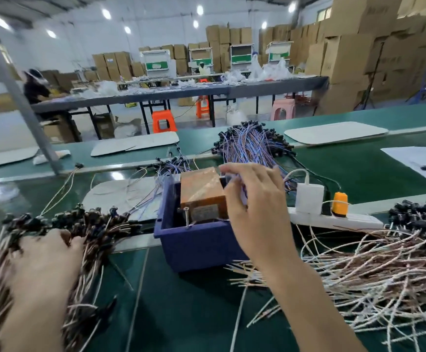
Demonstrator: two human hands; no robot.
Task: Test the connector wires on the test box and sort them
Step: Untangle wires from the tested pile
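Left hand (44,262) lies palm down on the left wire bundle (85,224), brown-and-white leads with black connectors, at the near left of the green belt table (181,313). Its fingers bend over the strands and grip them.

Right hand (255,199) is raised at the right side of the test box (201,191), a brown block standing upright inside a blue bin (194,240) at centre. Fingers are half curled, with the thumb close under them. The spot is blurred, so I cannot tell if they pinch a wire or hold nothing.

A loose wire pile (371,270) spreads over the table at near right, touching the bin's right front corner. A heap of blue-purple wires (252,146) lies behind the bin.

A white power strip (333,221) lies just right of the bin, carrying a white adapter (309,199) and an orange plug (340,200).
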